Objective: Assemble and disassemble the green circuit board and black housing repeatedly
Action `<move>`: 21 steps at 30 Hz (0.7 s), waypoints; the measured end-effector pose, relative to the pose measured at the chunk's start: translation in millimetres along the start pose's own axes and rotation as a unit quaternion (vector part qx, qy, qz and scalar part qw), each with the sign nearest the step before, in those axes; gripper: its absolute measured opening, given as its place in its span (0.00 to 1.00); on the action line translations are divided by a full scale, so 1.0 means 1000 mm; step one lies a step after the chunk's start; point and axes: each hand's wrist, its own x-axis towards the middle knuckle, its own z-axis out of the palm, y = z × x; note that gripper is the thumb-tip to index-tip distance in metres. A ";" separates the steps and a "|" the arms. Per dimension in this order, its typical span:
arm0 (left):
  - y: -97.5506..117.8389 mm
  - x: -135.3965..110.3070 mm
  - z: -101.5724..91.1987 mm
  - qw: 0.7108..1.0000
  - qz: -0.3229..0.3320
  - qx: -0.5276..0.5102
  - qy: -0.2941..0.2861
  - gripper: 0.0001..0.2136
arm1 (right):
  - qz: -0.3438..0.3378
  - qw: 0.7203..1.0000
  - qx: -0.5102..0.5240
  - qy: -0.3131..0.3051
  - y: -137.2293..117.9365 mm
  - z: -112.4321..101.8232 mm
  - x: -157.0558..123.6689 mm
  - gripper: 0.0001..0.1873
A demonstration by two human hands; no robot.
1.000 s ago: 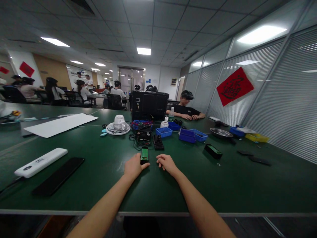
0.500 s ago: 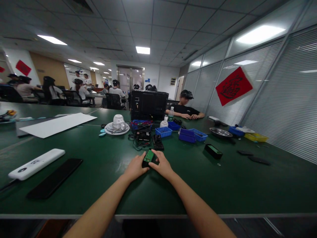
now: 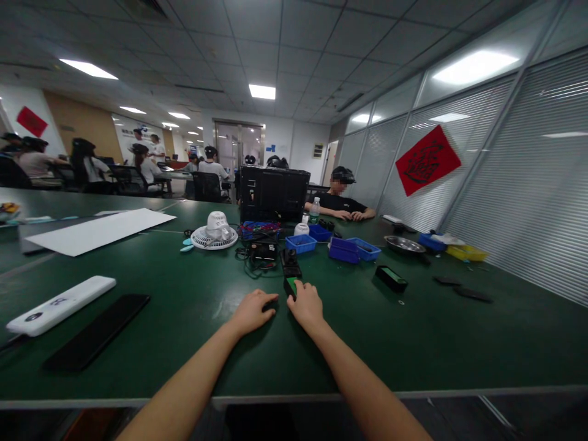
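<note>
A small black device with a green top (image 3: pixel 291 285) lies on the green table (image 3: pixel 184 343) straight ahead of me. My right hand (image 3: pixel 306 304) covers its near end, fingers curled over it. My left hand (image 3: pixel 252 311) rests on the table just to the left, fingers curled down, with a dark patch under the fingertips that I cannot make out. The two hands are a few centimetres apart.
Beyond the hands lie black parts with cables (image 3: pixel 264 252), a white fan (image 3: pixel 215 233), blue bins (image 3: pixel 353 250) and a black case (image 3: pixel 273 194). A similar green-topped device (image 3: pixel 390 278) lies to the right. A white bar (image 3: pixel 59 304) and a black slab (image 3: pixel 96 331) lie at left. A person (image 3: pixel 340 199) sits opposite.
Both hands closed on the green-topped device, then it shifted right and a little farther away with my right hand. My left hand has let go of it. The view drifted slightly right.
</note>
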 end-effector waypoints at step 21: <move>-0.009 0.002 0.004 0.998 0.031 -0.034 0.039 0.17 | -0.012 0.998 -0.056 0.027 -0.004 0.027 0.066 0.21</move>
